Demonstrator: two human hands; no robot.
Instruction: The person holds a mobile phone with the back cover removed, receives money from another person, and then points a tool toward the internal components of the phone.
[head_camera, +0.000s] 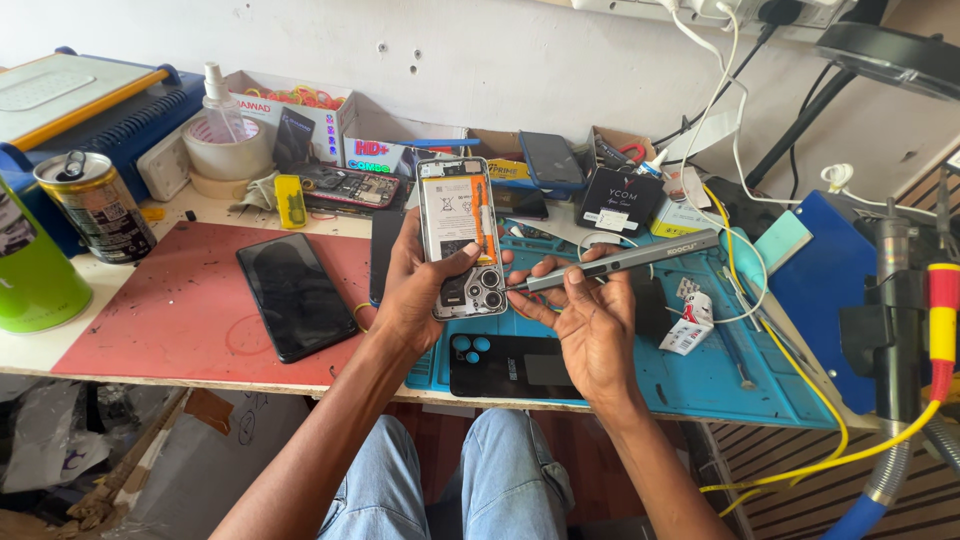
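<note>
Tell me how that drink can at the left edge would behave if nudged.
The drink can stands upright, tall and narrow, so it would probably tip rather than slide. Its tab is lifted, so it may spill. Once down, its round body would likely roll.

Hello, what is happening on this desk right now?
A person sits at a cluttered bench. The left hand holds up an opened phone, back cover off. The right hand points a grey electric screwdriver at its camera end. A black phone lies on the red mat.
</note>
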